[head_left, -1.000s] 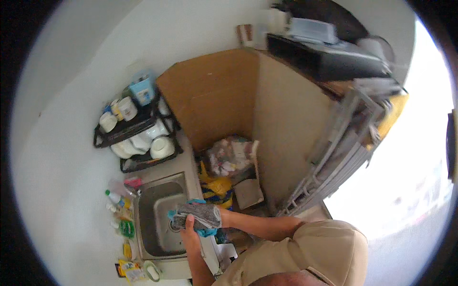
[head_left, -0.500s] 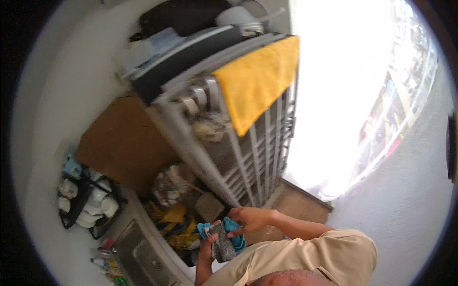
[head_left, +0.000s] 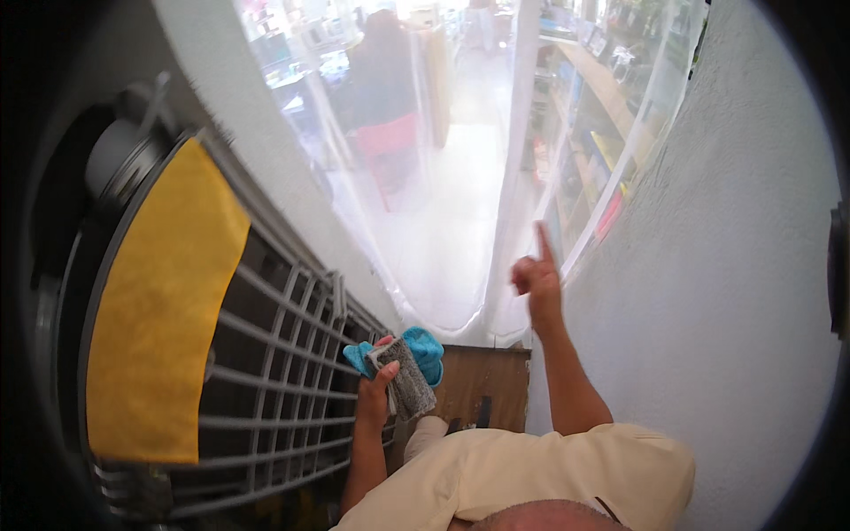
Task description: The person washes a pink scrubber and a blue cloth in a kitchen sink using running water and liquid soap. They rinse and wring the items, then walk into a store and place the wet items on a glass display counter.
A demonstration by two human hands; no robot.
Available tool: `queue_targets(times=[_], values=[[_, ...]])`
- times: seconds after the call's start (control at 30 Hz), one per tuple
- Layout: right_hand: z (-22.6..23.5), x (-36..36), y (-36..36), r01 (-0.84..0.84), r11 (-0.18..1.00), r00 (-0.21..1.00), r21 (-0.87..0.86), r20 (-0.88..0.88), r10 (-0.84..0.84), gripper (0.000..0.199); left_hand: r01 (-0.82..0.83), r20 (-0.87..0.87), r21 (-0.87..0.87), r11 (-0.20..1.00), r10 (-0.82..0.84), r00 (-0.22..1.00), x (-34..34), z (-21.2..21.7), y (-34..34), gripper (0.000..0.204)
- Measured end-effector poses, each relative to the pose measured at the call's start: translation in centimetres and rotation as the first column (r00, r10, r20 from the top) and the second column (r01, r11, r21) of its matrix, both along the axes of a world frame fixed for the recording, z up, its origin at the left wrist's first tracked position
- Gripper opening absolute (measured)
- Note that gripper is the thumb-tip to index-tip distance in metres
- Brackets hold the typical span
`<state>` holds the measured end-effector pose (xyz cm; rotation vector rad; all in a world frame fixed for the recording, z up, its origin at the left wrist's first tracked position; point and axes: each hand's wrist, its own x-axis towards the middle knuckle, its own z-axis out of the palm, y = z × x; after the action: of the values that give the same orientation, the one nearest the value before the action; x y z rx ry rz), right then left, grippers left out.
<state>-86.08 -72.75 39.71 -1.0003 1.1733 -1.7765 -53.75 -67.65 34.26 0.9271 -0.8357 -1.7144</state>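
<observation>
In my left hand is a folded, fuzzy grey cloth, held together with a bright blue cloth that sticks out on both sides of it. The thumb presses on the grey face. My right hand is raised and holds nothing; its index finger stretches out toward a see-through plastic curtain while the other fingers are curled. The hand appears in front of the curtain's right part; whether it touches cannot be told.
At the left stands a grey metal rack with bars and a yellow cloth draped over it. A white wall runs along the right. Brown flooring lies below. Beyond the curtain are a red chair and shelves.
My right hand has left the cloths and reached up and forward, index finger out. The left hand still holds them. The view has swung right, from sink and rack to the curtain.
</observation>
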Motion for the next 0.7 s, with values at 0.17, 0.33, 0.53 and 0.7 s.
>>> queue_targets(times=[0.17, 0.33, 0.53, 0.7], values=[[-5.5, -13.6, -11.4, 0.576, 0.817, 0.766, 0.001, 0.347, -0.541, 0.062, 0.230, -0.024, 0.040, 0.972, -0.229, 0.973, -4.5, -0.9, -8.0, 0.065], [-9.1, -6.7, -24.4, -0.122, 0.921, 0.947, 0.370, -0.234, 0.220, 0.057, 0.593, -0.180, -0.172, 0.787, -0.617, 0.766, -14.5, 6.3, -18.3, 0.076], [-2.8, -3.9, -26.4, -0.569, 0.665, 0.665, 0.483, -0.205, 0.718, 0.051, 0.717, 0.227, -0.348, 0.604, -0.688, 0.689, -26.2, 19.8, -31.7, 0.081], [-6.0, -15.8, -28.6, -0.358, 0.859, 0.927, 0.366, 0.030, 0.374, 0.045, 0.536, 0.289, -0.565, 0.627, -0.459, 0.840, -28.0, 29.1, -41.9, 0.074]])
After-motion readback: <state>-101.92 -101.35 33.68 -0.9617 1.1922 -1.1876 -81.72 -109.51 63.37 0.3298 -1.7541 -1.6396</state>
